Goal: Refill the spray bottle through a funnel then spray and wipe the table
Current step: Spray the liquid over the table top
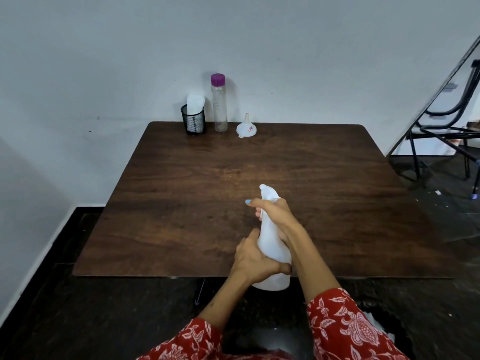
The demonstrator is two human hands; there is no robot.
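Note:
A white spray bottle (273, 245) is held above the near edge of the dark wooden table (181, 190), its nozzle pointing away from me. My left hand (253, 258) grips the bottle's body. My right hand (272, 210) wraps the neck and trigger head. A white funnel (246, 127) lies mouth-down at the table's far edge. Beside it stands a clear bottle with a purple cap (219, 103). White cloth or paper (195, 103) sticks out of a black mesh cup (193, 122) at the far left.
The table stands against a white wall. A black metal chair (446, 120) is at the far right on the dark floor. Small bits of debris lie on the floor near it.

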